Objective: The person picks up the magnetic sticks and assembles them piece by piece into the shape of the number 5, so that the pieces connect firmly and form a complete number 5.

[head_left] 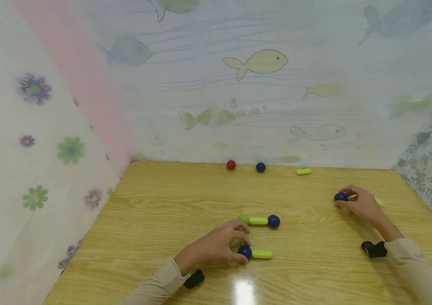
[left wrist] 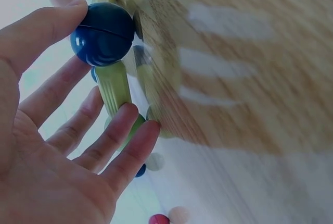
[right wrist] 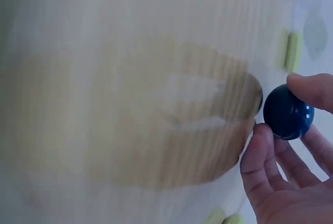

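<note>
My left hand [head_left: 216, 245] holds a blue ball [head_left: 244, 252] between thumb and fingers, low over the table. This ball is one corner of a toy of balls and sticks. A yellow-green stick [head_left: 262, 254] points right from it, and another stick [left wrist: 113, 86] runs back to a green ball [head_left: 243, 218], partly behind the fingers. From the green ball a further stick [head_left: 258, 221] leads to a second blue ball [head_left: 274, 221]. At the right, my right hand [head_left: 362, 205] pinches a loose blue ball [right wrist: 289, 112] by thumb and fingertips, close to the tabletop.
Along the back edge of the wooden table [head_left: 177, 186] lie a red ball [head_left: 231, 165], a blue ball [head_left: 260, 167] and a yellow-green stick [head_left: 303, 172]. Another stick [head_left: 379, 202] shows partly behind the right hand. Printed cloth [head_left: 193, 84] hangs behind the table.
</note>
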`<state>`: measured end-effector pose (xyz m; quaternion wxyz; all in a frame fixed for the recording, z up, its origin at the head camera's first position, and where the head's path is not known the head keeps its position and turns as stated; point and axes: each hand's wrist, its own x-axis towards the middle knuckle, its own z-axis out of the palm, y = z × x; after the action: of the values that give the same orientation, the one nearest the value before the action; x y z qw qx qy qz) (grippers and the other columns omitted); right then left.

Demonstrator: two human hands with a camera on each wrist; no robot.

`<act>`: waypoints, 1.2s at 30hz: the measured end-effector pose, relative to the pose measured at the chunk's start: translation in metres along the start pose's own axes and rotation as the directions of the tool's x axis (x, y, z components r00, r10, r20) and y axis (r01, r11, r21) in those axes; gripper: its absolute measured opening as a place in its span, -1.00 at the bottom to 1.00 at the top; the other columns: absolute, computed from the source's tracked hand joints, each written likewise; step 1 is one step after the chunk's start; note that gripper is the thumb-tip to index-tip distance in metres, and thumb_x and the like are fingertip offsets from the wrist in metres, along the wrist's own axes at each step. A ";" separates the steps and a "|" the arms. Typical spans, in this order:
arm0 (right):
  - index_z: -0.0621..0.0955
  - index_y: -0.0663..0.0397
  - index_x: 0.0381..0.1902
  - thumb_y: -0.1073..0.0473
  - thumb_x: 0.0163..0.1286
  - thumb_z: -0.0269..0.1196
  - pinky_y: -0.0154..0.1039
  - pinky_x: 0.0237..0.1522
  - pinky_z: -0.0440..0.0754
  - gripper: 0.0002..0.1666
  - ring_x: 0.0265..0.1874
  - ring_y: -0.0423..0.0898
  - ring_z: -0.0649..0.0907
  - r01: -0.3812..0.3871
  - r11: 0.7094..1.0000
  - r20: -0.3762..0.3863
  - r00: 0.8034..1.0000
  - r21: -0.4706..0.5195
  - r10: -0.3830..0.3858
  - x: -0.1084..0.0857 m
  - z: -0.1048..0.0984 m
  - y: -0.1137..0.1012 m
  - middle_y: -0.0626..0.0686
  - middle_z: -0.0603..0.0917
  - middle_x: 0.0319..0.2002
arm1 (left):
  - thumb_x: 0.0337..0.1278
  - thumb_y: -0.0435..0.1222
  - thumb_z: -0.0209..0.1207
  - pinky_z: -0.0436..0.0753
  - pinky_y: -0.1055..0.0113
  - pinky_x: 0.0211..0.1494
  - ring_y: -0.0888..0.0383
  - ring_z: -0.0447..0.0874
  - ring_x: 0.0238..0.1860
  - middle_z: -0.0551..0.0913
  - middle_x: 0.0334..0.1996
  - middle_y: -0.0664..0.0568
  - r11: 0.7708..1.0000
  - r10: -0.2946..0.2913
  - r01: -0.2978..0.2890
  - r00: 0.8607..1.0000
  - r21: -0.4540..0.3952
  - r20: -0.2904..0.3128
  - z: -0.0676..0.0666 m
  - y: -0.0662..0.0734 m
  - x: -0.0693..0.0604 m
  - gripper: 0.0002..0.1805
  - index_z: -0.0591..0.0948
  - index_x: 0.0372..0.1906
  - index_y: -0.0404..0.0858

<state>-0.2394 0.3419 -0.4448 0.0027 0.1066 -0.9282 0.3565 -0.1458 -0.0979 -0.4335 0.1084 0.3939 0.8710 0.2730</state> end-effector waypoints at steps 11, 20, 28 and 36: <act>0.52 0.29 0.00 0.21 0.23 0.34 -0.28 -0.40 0.59 -0.57 -0.30 -0.20 0.59 0.101 0.981 0.142 0.982 0.163 -0.125 -0.031 0.032 -0.050 0.21 0.57 -0.12 | 0.07 0.01 0.30 0.45 0.33 0.17 0.20 0.34 0.21 0.39 0.15 0.15 1.000 -0.002 0.002 1.000 0.019 -0.001 0.000 0.002 -0.001 -0.68 0.66 -0.08 0.02; 0.47 0.34 -0.04 0.27 0.22 0.34 -0.26 -0.35 0.62 -0.59 -0.28 -0.17 0.60 0.153 0.930 0.268 0.930 0.335 -0.250 -0.046 0.055 -0.077 0.21 0.53 -0.13 | 0.07 0.02 0.29 0.48 0.32 0.13 0.19 0.34 0.22 0.38 0.16 0.16 0.999 -0.001 0.001 1.000 0.043 -0.003 0.001 0.001 -0.001 -0.69 0.66 -0.09 0.04; 0.46 0.32 -0.07 0.25 0.21 0.35 -0.24 -0.38 0.62 -0.59 -0.26 -0.14 0.60 0.148 0.915 0.316 0.908 0.374 -0.276 -0.052 0.070 -0.095 0.21 0.51 -0.13 | 0.08 0.03 0.28 0.46 0.31 0.15 0.20 0.34 0.22 0.38 0.16 0.17 0.999 0.004 -0.003 1.000 0.046 -0.011 0.001 0.001 -0.002 -0.68 0.66 -0.08 0.03; 0.54 0.14 -0.11 0.20 0.21 0.36 -0.29 -0.48 0.56 -0.68 -0.35 -0.16 0.58 0.237 0.897 0.341 0.864 0.373 -0.370 -0.060 0.091 -0.115 0.06 0.58 -0.19 | 0.09 0.02 0.28 0.47 0.30 0.14 0.18 0.35 0.21 0.39 0.16 0.15 0.999 0.007 -0.006 1.000 0.053 -0.015 0.002 0.002 -0.002 -0.68 0.66 -0.07 0.02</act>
<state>-0.1513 0.2102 -0.4415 -0.1491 0.3233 -0.8096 0.4667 -0.1426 -0.0981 -0.4339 0.0906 0.3972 0.8774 0.2532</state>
